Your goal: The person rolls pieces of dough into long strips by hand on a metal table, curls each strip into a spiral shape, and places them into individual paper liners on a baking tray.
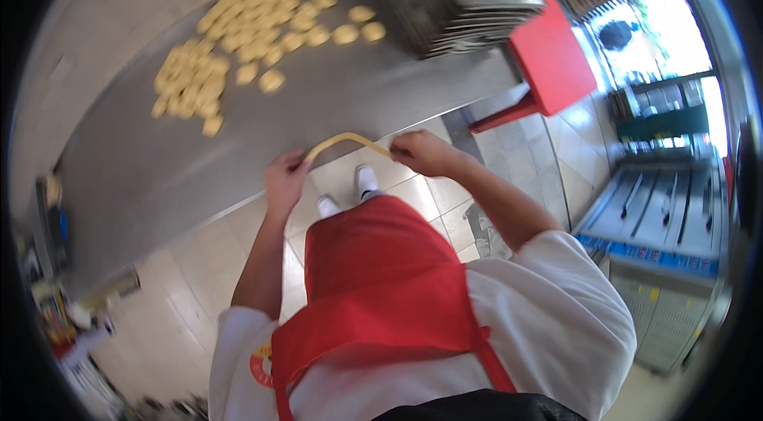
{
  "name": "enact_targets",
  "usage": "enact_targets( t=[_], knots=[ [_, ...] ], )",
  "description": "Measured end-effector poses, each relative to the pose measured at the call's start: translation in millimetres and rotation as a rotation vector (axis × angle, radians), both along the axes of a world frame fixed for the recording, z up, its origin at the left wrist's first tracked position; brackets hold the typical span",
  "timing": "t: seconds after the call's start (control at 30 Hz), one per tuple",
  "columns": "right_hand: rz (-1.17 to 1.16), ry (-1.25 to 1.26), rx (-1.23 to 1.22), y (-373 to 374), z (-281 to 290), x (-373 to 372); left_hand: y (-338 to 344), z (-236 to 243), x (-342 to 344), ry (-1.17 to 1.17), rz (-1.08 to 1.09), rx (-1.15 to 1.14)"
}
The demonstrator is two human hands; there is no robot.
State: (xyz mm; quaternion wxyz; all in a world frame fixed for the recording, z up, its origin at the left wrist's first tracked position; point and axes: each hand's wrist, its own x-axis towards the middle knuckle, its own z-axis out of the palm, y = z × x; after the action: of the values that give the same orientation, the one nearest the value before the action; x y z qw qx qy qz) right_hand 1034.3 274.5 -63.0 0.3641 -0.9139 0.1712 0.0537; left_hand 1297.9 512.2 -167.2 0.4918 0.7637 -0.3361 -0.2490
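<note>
A long, thin strip of pale yellow dough [343,137] arches between my two hands, at the near edge of the metal table. My left hand [284,181] pinches its left end. Its right end is in the closed fingers of my right hand [421,152], held just past the table's edge. Farther back on the table lie many small round pieces of yellow dough [262,24], heaped together at the left and more scattered toward the right.
A stack of dark metal trays [461,0] stands at the table's [159,175] far right. Beside it is a red plastic stool [552,56]. A metal appliance with a blue control strip [652,214] stands at the right on the tiled floor [175,302]. Assorted items crowd the lower left.
</note>
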Motion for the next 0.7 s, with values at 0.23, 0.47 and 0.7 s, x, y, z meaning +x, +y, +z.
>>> enact_targets(
  t=[0.23, 0.47, 0.7],
  knots=[
    [0.091, -0.496, -0.355, 24.6, 181.7, 87.0, -42.4, 57.3, -54.5, 0.733, -0.307, -0.33],
    [0.121, -0.007, 0.111, 38.9, 200.7, 54.3, -53.7, 88.6, -58.1, 0.992, -0.447, -0.599],
    [-0.377, -0.198, 0.125, 35.8, 151.8, 40.0, -73.2, 124.6, -41.6, 1.251, -0.558, -0.467]
  ],
)
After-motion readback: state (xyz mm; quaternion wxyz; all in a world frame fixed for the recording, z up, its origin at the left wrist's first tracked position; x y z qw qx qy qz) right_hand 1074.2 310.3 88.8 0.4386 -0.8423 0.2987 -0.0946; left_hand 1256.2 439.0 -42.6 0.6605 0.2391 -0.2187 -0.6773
